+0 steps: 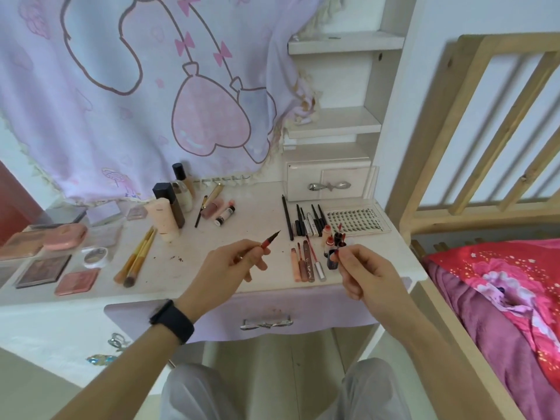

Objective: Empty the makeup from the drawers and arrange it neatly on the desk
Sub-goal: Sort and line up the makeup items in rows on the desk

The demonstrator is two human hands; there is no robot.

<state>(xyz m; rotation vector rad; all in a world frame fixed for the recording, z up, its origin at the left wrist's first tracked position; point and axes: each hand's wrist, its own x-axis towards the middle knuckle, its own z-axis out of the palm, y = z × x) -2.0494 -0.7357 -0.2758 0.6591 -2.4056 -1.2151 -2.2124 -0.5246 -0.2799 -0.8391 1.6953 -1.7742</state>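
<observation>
Red-barrelled liner pen with dark brush tip (pixel 268 241): left hand (pixel 233 262) pinches it, tip toward 1 o'clock above white desk (pixel 242 225). Right hand (pixel 366 277) pinches small dark tube-shaped cap (pixel 332 258). Likely mid-capping. Next: align, cap, lay beside black pencil row (pixel 303 222) at 12 o'clock.

Draped across the back, a lilac cloth (pixel 136 95) printed with a large pink cartoon heart and small pink bows, edged with a cream fringe. Touching its right edge, white open wooden shelves (pixel 333 121), stacked one above another. Further right, a pale wooden slatted bed rail (pixel 485 219) against a plain white wall (pixel 448 25). Below the rail, a red and pink floral quilt (pixel 500 286) touching a plum-coloured blanket (pixel 485 344). At the far left edge, a strip of dark red wall (pixel 12 201). Low in the middle, a pale floor (pixel 272 353), partly hidden.
</observation>
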